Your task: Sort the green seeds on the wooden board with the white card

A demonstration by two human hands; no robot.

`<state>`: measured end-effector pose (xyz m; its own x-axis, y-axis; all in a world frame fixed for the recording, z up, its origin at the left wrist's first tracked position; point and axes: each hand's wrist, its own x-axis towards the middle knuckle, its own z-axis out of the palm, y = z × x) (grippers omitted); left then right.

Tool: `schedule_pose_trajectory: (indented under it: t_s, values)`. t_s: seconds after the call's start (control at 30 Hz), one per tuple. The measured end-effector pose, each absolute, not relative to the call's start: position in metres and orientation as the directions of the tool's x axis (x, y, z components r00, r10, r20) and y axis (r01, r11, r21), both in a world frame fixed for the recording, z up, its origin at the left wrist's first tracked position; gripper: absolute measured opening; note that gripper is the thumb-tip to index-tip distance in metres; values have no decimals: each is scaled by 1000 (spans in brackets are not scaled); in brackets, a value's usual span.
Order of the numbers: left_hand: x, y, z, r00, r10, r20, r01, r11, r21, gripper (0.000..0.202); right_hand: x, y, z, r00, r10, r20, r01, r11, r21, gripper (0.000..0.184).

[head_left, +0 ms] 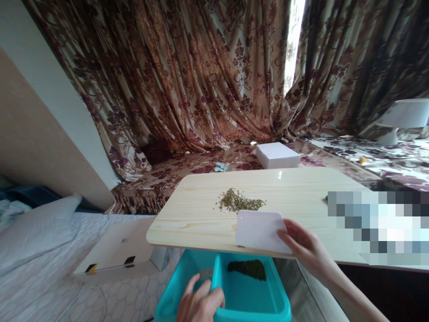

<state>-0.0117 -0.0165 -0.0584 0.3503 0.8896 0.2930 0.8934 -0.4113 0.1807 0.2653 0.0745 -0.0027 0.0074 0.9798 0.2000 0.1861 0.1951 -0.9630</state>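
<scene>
My right hand (304,241) pinches a flat white plastic scraper (258,230) at its right end, thumb on top. The scraper stands at the near edge of the pale wooden tabletop (187,223), with a few small grains at its lower left corner. Just beyond it lies a loose pile of small green beans or grains (236,200). Below the edge sits a turquoise two-part bin (283,299). My left hand (201,304) is curled around the bin's divider near the front. Dark green grains (248,269) lie in the right compartment; something pale (206,273) shows in the left.
A white box (278,154) and a light blue cloth (221,167) lie behind the table. Left of the bin is a white carton (115,250) on a bed. An area at the table's right is pixelated. A white lamp (407,114) stands far right.
</scene>
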Motion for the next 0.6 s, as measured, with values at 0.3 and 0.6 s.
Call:
schedule_pose_trajectory:
  t_s: [0.3, 0.6]
  values:
    - [-11, -16, -58, 346, 910, 228, 886, -397, 239, 23, 293, 66, 11, 181, 965, 189, 174, 157, -972, 48]
    - [13, -8, -63, 477, 834, 277, 828, -532, 176, 16, 310, 89, 11, 326, 918, 226, 201, 166, -965, 39]
